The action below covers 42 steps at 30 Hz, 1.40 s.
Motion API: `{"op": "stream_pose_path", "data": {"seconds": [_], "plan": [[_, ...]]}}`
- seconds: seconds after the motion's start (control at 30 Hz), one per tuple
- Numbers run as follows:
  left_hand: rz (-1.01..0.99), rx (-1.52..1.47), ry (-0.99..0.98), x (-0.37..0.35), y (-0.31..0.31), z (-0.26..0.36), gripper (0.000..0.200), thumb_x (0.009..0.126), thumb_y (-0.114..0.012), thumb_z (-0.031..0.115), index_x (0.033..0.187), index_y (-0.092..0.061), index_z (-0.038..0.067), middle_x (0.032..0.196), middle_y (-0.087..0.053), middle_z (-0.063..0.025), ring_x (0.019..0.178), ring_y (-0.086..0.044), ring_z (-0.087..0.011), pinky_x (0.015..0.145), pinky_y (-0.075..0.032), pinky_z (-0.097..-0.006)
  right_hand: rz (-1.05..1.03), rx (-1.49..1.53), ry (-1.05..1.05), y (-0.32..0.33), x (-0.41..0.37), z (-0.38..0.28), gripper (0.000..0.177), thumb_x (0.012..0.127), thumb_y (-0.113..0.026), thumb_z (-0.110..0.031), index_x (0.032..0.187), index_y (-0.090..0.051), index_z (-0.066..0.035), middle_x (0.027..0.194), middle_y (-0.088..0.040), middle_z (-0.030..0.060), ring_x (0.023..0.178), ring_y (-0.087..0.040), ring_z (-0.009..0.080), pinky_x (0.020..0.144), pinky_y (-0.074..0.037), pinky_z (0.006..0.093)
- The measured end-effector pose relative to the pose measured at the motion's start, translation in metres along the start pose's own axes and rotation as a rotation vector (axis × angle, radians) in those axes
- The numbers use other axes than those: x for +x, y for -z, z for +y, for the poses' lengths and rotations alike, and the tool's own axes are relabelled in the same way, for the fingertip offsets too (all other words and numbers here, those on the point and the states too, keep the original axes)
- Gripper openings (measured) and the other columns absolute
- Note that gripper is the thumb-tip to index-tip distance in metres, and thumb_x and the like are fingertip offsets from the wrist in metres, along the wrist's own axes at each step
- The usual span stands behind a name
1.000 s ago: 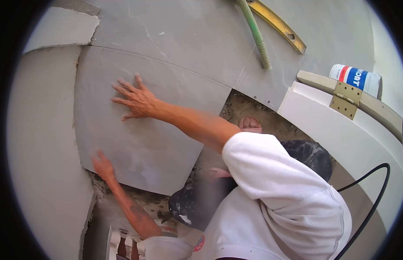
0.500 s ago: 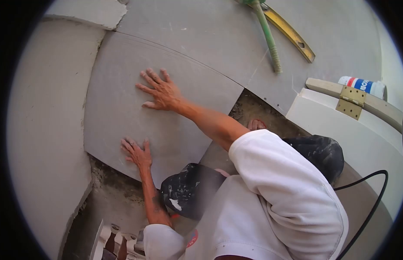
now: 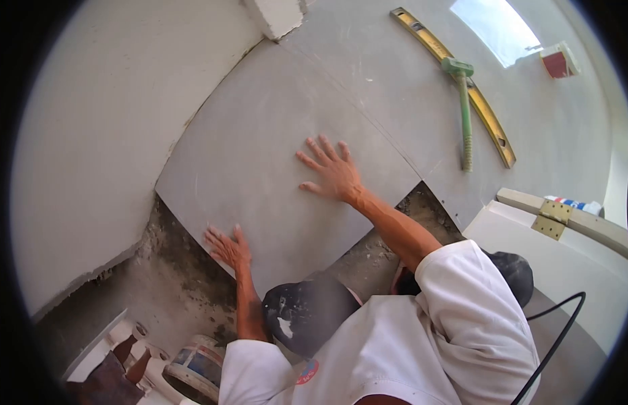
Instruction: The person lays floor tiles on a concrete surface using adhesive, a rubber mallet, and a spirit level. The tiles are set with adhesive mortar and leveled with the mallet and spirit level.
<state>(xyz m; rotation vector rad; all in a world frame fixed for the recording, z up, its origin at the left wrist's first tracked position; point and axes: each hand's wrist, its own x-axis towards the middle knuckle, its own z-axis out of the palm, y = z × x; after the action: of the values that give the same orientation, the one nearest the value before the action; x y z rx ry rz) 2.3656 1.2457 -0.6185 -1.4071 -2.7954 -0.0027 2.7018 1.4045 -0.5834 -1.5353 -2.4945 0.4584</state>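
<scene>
Both hands stay flat on the grey tile [image 3: 260, 155], view swung only. Right hand [image 3: 331, 172] is open, fingers spread, near the tile's middle. Left hand [image 3: 227, 248] is open, fingers on its near edge, heel over bare mortar [image 3: 179, 277]. The tile lies at the floor's edge along the wall [image 3: 111, 135]. Green mallet [image 3: 466, 115] lies across the yellow level [image 3: 493, 125], well apart.

The floor tile [image 3: 260, 169] was plain matt grey, faintly streaked with pale dust. The mortar bed [image 3: 182, 270] beside it was mottled brown and dark grey. The spirit level [image 3: 429, 42] was yellow, and the mallet [image 3: 466, 121] lying across it was green. The shirt [image 3: 429, 337] was white, and the trousers [image 3: 300, 317] were black, splashed with white. A brass-coloured hinge [image 3: 549, 219] sat on a cream door [image 3: 557, 270]. The tub [image 3: 196, 368] was white with a blue band.
</scene>
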Motion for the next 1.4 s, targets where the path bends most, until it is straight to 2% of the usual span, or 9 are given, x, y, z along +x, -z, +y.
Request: {"op": "stream_pose_path", "data": {"seconds": [0.17, 0.27, 0.4, 0.6, 0.8, 1.13, 1.2, 1.27, 1.4], "plan": [[0.053, 0.085, 0.176, -0.092, 0.01, -0.017, 0.084, 0.091, -0.05, 0.063, 0.149, -0.033, 0.004, 0.154, -0.03, -0.0213, 0.141, -0.031, -0.0365, 0.107, -0.03, -0.0575, 0.144, 0.098, -0.164, -0.021, -0.053, 0.007, 0.079, 0.088, -0.049, -0.068, 0.149, -0.034, -0.02, 0.157, -0.026, 0.0065, 0.146, -0.02, 0.0285, 0.113, -0.021, 0.0536], [0.023, -0.115, 0.456, -0.11, 0.023, -0.041, 0.068, 0.088, -0.063, 0.055, 0.13, -0.057, 0.002, 0.13, -0.059, -0.0202, 0.116, -0.058, -0.0354, 0.095, -0.046, -0.0452, 0.394, 0.215, -0.669, -0.026, -0.105, 0.012, 0.072, 0.086, -0.067, -0.049, 0.141, -0.041, -0.01, 0.149, -0.036, 0.0118, 0.138, -0.031, 0.0295, 0.106, -0.029, 0.0519], [-0.12, -0.437, 0.477, -0.107, 0.049, -0.057, 0.057, 0.082, -0.074, 0.045, 0.106, -0.068, -0.006, 0.099, -0.071, -0.02, 0.09, -0.068, -0.0327, 0.081, -0.052, -0.0381, 0.839, 0.503, -1.385, 0.007, -0.165, 0.033, 0.05, 0.076, -0.081, -0.015, 0.116, -0.057, 0.002, 0.11, -0.063, 0.0142, 0.089, -0.06, 0.0223, 0.078, -0.048, 0.0367], [-0.151, -0.799, 0.575, -0.086, 0.028, -0.069, 0.055, 0.081, -0.077, 0.042, 0.093, -0.067, -0.011, 0.09, -0.07, -0.0203, 0.079, -0.065, -0.0269, 0.074, -0.052, -0.0378, 1.022, 1.322, -1.429, 0.0, -0.164, 0.082, 0.036, 0.074, -0.084, -0.014, 0.098, -0.066, 0.006, 0.077, -0.065, 0.0045, 0.061, -0.056, 0.0109, 0.054, -0.044, 0.0242], [-0.036, -0.618, 0.448, -0.12, 0.027, -0.086, 0.048, 0.081, -0.078, 0.037, 0.089, -0.067, -0.008, 0.071, -0.064, -0.0104, 0.054, -0.05, -0.0168, 0.049, -0.044, -0.0344, 0.865, 1.2, -1.568, 0.015, -0.16, 0.095, 0.043, 0.07, -0.086, -0.014, 0.1, -0.066, 0.01, 0.085, -0.068, 0.0122, 0.072, -0.062, 0.0158, 0.063, -0.051, 0.0286], [0.034, -0.661, 0.549, -0.201, 0.034, -0.061, 0.042, 0.08, -0.079, 0.032, 0.088, -0.063, -0.006, 0.072, -0.061, -0.0106, 0.056, -0.05, -0.0159, 0.05, -0.043, -0.0307, 0.678, 1.171, -1.547, 0.034, -0.161, 0.073, 0.04, 0.071, -0.088, -0.016, 0.096, -0.063, 0.004, 0.078, -0.066, 0.0088, 0.06, -0.061, 0.0157, 0.045, -0.044, 0.0248], [-0.302, -0.809, 1.023, -0.228, 0.055, -0.034, 0.04, 0.085, -0.076, 0.031, 0.096, -0.059, -0.004, 0.081, -0.061, -0.01, 0.065, -0.053, -0.019, 0.06, -0.048, -0.0319, 0.637, 1.195, -1.511, 0.018, -0.165, 0.078, 0.04, 0.07, -0.088, -0.014, 0.095, -0.063, 0.004, 0.078, -0.066, 0.0093, 0.059, -0.061, 0.0156, 0.044, -0.044, 0.0238], [-0.704, -1.69, 1.181, -0.262, -0.021, -0.096, 0.038, 0.09, -0.071, 0.028, 0.107, -0.056, -0.003, 0.094, -0.06, -0.0112, 0.078, -0.055, -0.0205, 0.071, -0.051, -0.0327, 0.647, 1.25, -1.481, 0.015, -0.167, 0.075, 0.039, 0.07, -0.088, -0.013, 0.094, -0.062, 0.004, 0.078, -0.066, 0.0102, 0.061, -0.062, 0.0158, 0.044, -0.044, 0.0233], [-0.303, -1.891, 1.503, -0.262, 0.012, -0.032, 0.037, 0.096, -0.063, 0.022, 0.122, -0.05, -0.001, 0.111, -0.057, -0.0118, 0.099, -0.057, -0.0233, 0.077, -0.05, -0.0342, 0.625, 1.267, -1.487, 0.011, -0.166, 0.082, 0.033, 0.071, -0.087, -0.009, 0.09, -0.062, 0.003, 0.075, -0.065, 0.0077, 0.06, -0.061, 0.0153, 0.044, -0.044, 0.0231]]}}
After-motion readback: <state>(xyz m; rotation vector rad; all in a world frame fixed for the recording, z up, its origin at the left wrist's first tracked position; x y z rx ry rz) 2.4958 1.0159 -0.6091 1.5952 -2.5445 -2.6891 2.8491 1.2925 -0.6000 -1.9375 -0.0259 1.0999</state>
